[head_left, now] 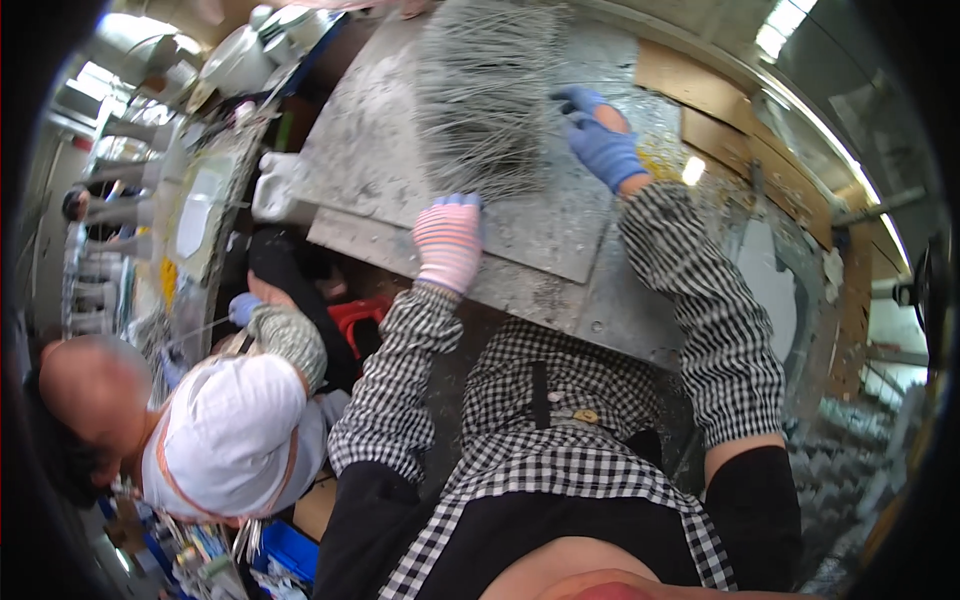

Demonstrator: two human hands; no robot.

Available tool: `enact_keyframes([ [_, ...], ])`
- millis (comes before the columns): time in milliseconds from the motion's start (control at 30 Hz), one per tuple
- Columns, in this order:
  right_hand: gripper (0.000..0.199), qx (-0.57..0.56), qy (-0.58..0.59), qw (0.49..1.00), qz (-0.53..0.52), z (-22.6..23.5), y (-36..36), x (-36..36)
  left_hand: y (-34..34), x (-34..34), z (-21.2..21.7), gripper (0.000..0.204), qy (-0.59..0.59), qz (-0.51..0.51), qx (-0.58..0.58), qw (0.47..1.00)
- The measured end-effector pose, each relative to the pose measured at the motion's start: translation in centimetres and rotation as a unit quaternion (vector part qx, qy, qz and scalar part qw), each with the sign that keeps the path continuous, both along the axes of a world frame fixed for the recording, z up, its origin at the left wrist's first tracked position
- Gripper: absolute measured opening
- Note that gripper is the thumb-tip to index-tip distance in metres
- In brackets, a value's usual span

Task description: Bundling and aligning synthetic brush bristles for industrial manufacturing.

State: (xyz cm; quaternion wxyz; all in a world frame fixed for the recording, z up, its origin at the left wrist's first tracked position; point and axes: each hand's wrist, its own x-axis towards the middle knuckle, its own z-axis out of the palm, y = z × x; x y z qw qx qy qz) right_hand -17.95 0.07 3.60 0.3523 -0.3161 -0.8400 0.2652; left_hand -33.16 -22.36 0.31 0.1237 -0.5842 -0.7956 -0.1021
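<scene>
A thick stack of thin grey wire-like rods [487, 105] lies across the metal-topped table [365, 150], its strands crossing unevenly and partly blurred. My left hand [450, 240], in a pink-and-white striped glove with bluish fingertips, is closed at the stack's near left corner. Whatever its fingers hold is hidden. To the right of the stack is my right hand [605, 145] in a blue glove, a patch of skin showing through. Its fingers point toward the rods and are apart, with no rod clearly visible in them.
Brown cardboard pieces [705, 85] line the table's far right side. A white plastic jug [275, 187] stands by its left edge. At my left, a co-worker in a white top [235, 435] sits near a red stool [358, 322]. A blue bin [285, 552] is behind them.
</scene>
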Motion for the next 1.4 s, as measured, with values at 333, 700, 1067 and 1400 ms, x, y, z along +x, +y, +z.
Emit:
enact_keyframes([
  [333, 0.037, 0.236, -0.067, 0.968, 0.055, -0.9, 5.0, -2.6, 4.5, 3.6, 2.2, 0.025, -0.068, -0.017, 0.062, 0.996],
  [700, 0.031, 0.276, 0.026, 0.956, 0.09, -3.4, 6.5, -1.0, 7.4, 4.6, 5.8, 0.032, -0.324, 0.052, -0.04, 0.944],
  [1067, 0.029, 0.311, 0.019, 0.942, 0.122, -4.0, 7.7, -0.7, 0.4, 6.5, 5.3, 0.034, -0.165, -0.234, 0.074, 0.955],
  [1400, 0.025, 0.29, 0.124, 0.939, 0.141, 1.0, 5.7, 0.3, 4.7, -1.2, 0.1, 0.072, 0.088, -0.056, -0.009, 0.995],
])
